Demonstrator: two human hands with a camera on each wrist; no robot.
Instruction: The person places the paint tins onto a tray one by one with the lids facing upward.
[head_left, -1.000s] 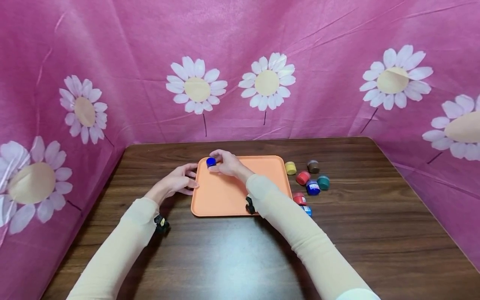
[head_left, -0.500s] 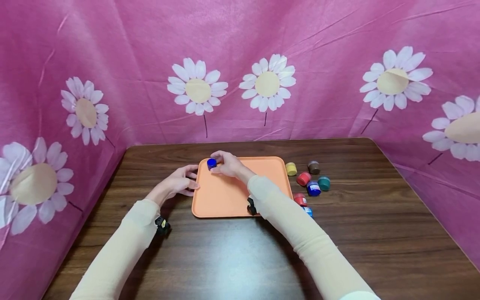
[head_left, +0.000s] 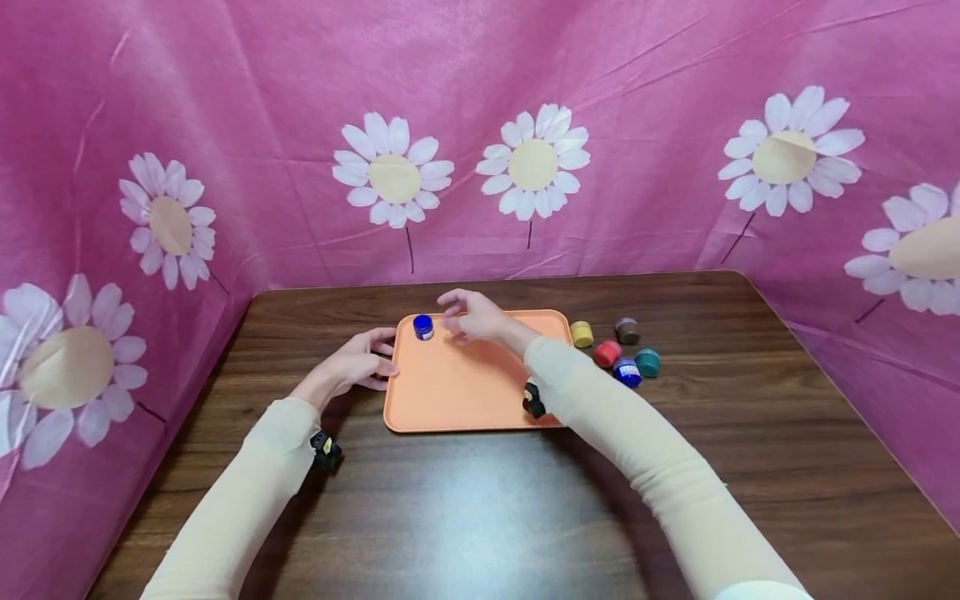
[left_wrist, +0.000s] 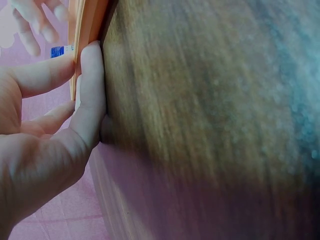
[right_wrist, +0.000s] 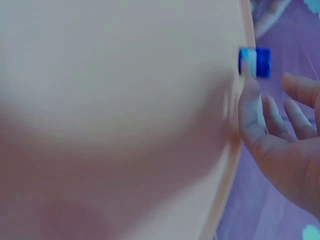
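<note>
We judge the step in hand to be the placing of a blue jar point(head_left: 423, 327), which stands upright on the orange tray point(head_left: 457, 392), in its far left corner. Our right hand point(head_left: 476, 319) hangs over the tray just right of it, grip empty, fingers loosely spread and apart from the jar. Our left hand point(head_left: 356, 364) lays loose, extended fingers against the tray's left edge, seemingly steadying it near the table's point(head_left: 360, 517) far edge.

Beyond the tray's right edge, toward the table's far right corner, sit a yellow jar point(head_left: 581, 334), brown jar point(head_left: 627, 331), red jar point(head_left: 607, 353), second blue jar point(head_left: 627, 372) and teal jar point(head_left: 647, 362). Adding another, we judge, would call for drawing the right hand clear without tipping the placed jar, then reaching over that edge.
</note>
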